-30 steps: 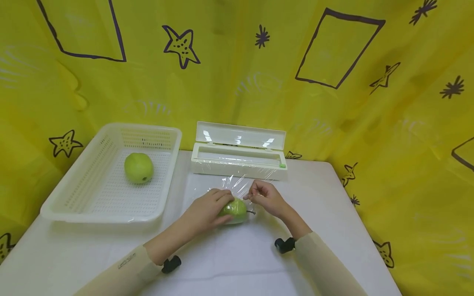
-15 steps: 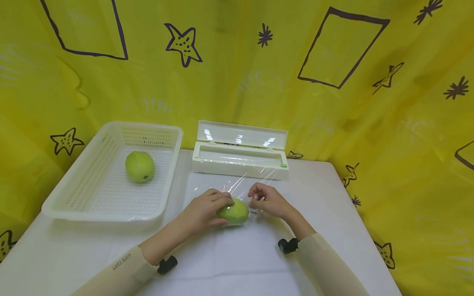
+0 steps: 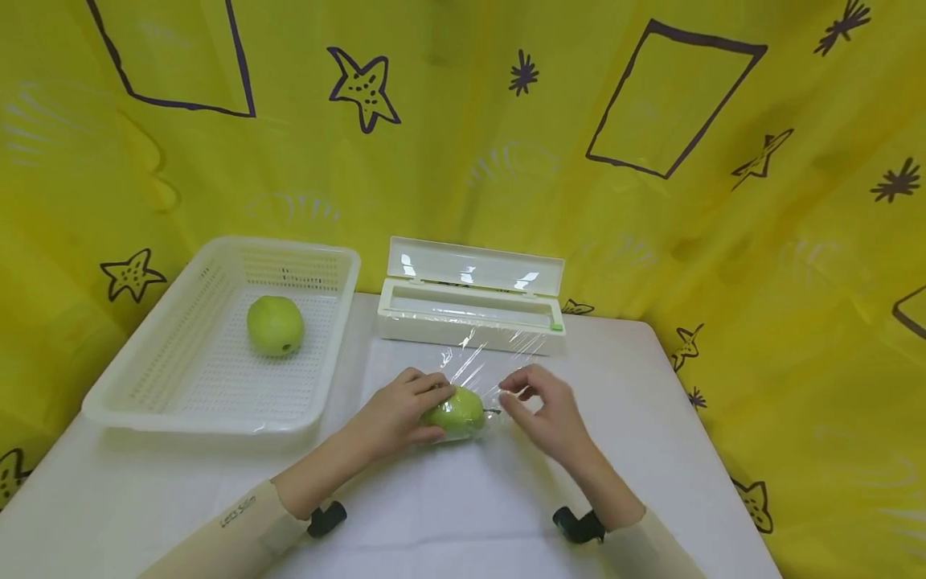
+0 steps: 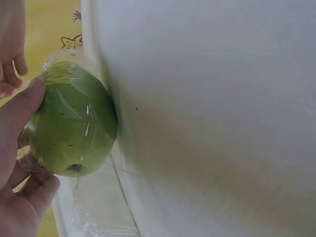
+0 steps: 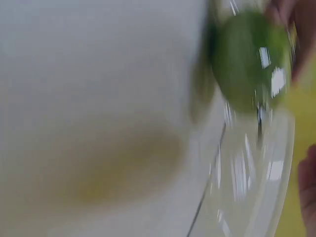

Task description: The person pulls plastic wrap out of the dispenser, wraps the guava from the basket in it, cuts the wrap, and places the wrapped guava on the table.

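Observation:
A green pear (image 3: 459,412) lies on its side on the white table, covered by clear plastic wrap (image 3: 473,366). My left hand (image 3: 400,414) grips its blunt end, thumb on the near side and fingers over the top. In the left wrist view the wrap lies creased over the pear (image 4: 74,123). My right hand (image 3: 547,406) is just right of the stem, thumb and forefinger close together at the wrap; I cannot tell if they pinch it. In the blurred right wrist view the wrap (image 5: 242,173) spreads out past the stem beside the hand (image 5: 308,187).
Behind the pear stands a white wrap dispenser (image 3: 470,330), its lid (image 3: 473,265) raised, with film running from it towards the pear. A white basket (image 3: 210,425) on the left holds another green pear (image 3: 275,326). A yellow patterned curtain (image 3: 463,121) hangs behind the table.
My right hand has moved right, away from the pear, after its fingers spread near the stem; the wrap there now reaches further right. My left hand stays on the pear.

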`<state>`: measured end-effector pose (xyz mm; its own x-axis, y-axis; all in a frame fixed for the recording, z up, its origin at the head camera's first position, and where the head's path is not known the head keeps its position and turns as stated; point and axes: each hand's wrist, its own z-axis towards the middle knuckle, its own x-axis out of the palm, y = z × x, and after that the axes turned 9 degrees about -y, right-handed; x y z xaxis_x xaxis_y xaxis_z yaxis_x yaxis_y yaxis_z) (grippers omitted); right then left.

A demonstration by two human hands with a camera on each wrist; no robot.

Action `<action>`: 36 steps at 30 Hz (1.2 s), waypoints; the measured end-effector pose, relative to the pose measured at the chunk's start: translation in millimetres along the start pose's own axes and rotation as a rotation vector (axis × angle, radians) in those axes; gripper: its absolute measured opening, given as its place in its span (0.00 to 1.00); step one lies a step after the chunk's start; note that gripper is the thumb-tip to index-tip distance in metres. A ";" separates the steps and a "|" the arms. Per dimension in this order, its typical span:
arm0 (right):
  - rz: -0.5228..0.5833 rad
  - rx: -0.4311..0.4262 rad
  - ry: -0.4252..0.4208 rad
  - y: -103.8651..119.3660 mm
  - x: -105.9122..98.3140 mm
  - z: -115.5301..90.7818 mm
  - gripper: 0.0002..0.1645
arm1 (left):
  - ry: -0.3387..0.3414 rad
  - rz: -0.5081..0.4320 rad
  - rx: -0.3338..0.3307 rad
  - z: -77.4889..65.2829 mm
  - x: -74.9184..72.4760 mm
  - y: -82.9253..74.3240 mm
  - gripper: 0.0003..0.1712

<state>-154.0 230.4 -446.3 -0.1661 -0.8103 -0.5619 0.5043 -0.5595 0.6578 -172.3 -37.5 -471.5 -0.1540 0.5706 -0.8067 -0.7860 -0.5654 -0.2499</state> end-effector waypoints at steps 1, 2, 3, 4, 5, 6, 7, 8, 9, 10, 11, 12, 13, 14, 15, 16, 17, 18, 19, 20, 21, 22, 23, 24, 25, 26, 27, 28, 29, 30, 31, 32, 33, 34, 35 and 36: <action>-0.034 -0.051 0.029 8.1 6.2 -7.0 0.15 | -0.001 0.002 -0.003 -0.4 0.1 0.2 0.36; -0.073 -0.085 0.078 15.8 12.0 -13.6 0.21 | -0.005 0.004 -0.005 -0.9 0.1 0.5 0.36; -0.121 -0.100 0.136 21.8 17.9 -19.8 0.28 | -0.008 0.008 -0.006 -1.6 0.1 0.8 0.37; -0.163 -0.106 0.194 26.6 23.4 -25.1 0.35 | -0.013 0.012 -0.005 -2.3 0.0 1.1 0.37; -0.206 -0.103 0.248 30.6 28.3 -29.1 0.41 | -0.019 0.017 -0.003 -3.3 0.0 1.5 0.37; -0.241 -0.088 0.295 33.4 32.4 -32.1 0.46 | -0.025 0.023 0.000 -4.2 -0.1 1.9 0.37; -0.264 -0.079 0.327 34.7 35.9 -33.9 0.49 | -0.030 0.028 0.003 -5.5 0.0 2.5 0.37; -0.288 -0.079 0.344 34.9 38.8 -34.7 0.52 | -0.038 0.033 0.009 -6.6 0.3 3.2 0.38; -0.310 -0.085 0.348 34.0 41.2 -34.5 0.53 | -0.045 0.033 0.015 -7.8 0.7 3.9 0.38; -0.323 -0.096 0.343 33.2 42.9 -33.2 0.54 | -0.054 0.032 0.022 -9.0 0.9 4.7 0.38; -0.335 -0.111 0.332 32.0 44.4 -31.2 0.55 | -0.062 0.033 0.029 -10.0 1.1 5.2 0.38; -0.345 -0.127 0.317 30.5 45.7 -29.3 0.55 | -0.066 0.033 0.033 -11.1 1.3 5.8 0.38; -0.360 -0.142 0.302 29.2 47.0 -27.2 0.55 | -0.068 0.032 0.035 -12.1 1.5 6.1 0.39; -0.377 -0.159 0.287 27.5 48.4 -25.1 0.55 | -0.070 0.017 0.030 -13.2 2.1 6.7 0.40; -0.386 -0.169 0.275 26.4 49.6 -23.1 0.55 | -0.067 0.004 0.021 -14.3 2.4 7.1 0.42; -0.397 -0.174 0.265 25.4 50.9 -21.4 0.56 | -0.064 0.009 0.014 -15.6 3.0 7.3 0.45; -0.410 -0.180 0.257 24.5 52.4 -20.1 0.57 | -0.064 0.021 0.012 -17.4 2.9 6.7 0.47; -0.421 -0.184 0.249 23.6 53.6 -19.1 0.57 | -0.070 0.034 0.011 -19.3 2.4 5.6 0.50; -0.435 -0.185 0.245 22.7 54.8 -18.2 0.58 | -0.089 0.045 0.013 -21.3 1.3 3.6 0.52; -0.444 -0.190 0.240 21.7 55.8 -17.4 0.58 | -0.121 0.056 0.017 -23.7 -0.2 0.9 0.53; -0.450 -0.193 0.236 21.3 56.6 -16.6 0.58 | -0.158 0.079 0.026 -26.2 -2.7 -3.4 0.51; -0.458 -0.196 0.233 20.9 57.4 -15.8 0.57 | -0.202 0.097 0.037 -29.1 -5.5 -8.9 0.47; -0.461 -0.200 0.229 20.6 57.9 -15.0 0.57 | -0.245 0.091 0.048 -32.3 -8.9 -15.4 0.42; -0.466 -0.202 0.224 20.4 58.3 -14.2 0.56 | -0.278 0.069 0.053 -35.4 -11.3 -22.3 0.37; -0.474 -0.206 0.219 20.4 58.5 -13.2 0.55 | -0.290 0.045 0.052 -39.0 -13.3 -29.5 0.32; -0.480 -0.209 0.212 20.4 58.6 -12.3 0.54 | -0.281 0.031 0.051 -42.7 -14.7 -36.7 0.29; -0.487 -0.210 0.204 20.3 58.7 -11.4 0.53 | -0.252 0.023 0.042 -46.3 -15.6 -43.4 0.29; -0.492 -0.212 0.195 20.3 58.8 -10.4 0.52 | -0.206 0.010 0.022 -49.6 -15.8 -48.9 0.31; -0.501 -0.212 0.187 20.1 59.2 -9.3 0.51 | -0.153 -0.002 -0.009 -52.4 -15.3 -53.2 0.35; -0.509 -0.210 0.179 19.9 59.5 -8.3 0.50 | -0.100 -0.011 -0.049 -54.3 -14.5 -56.2 0.39; -0.512 -0.207 0.173 19.8 59.9 -7.5 0.49 | -0.051 -0.012 -0.094 -55.5 -13.6 -57.9 0.44; -0.512 -0.201 0.170 19.5 60.5 -6.8 0.48 | -0.021 -0.019 -0.135 -55.8 -12.1 -58.1 0.48; -0.511 -0.198 0.169 19.2 61.1 -6.2 0.48 | -0.002 -0.038 -0.181 -55.3 -11.0 -57.5 0.51; -0.510 -0.195 0.168 18.9 61.9 -5.7 0.47 | 0.003 -0.058 -0.223 -54.1 -9.5 -55.9 0.52; -0.506 -0.194 0.168 18.8 62.4 -5.4 0.47 | -0.003 -0.072 -0.252 -52.7 -8.1 -53.7 0.52; -0.497 -0.195 0.166 18.7 62.9 -5.2 0.47 | -0.009 -0.087 -0.278 -51.1 -6.7 -51.1 0.51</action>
<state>-150.6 169.9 -471.9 -0.2962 -0.4106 -0.8624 0.5491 -0.8120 0.1979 -100.5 -42.9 -480.7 -0.0998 0.6285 -0.7714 -0.6027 -0.6550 -0.4558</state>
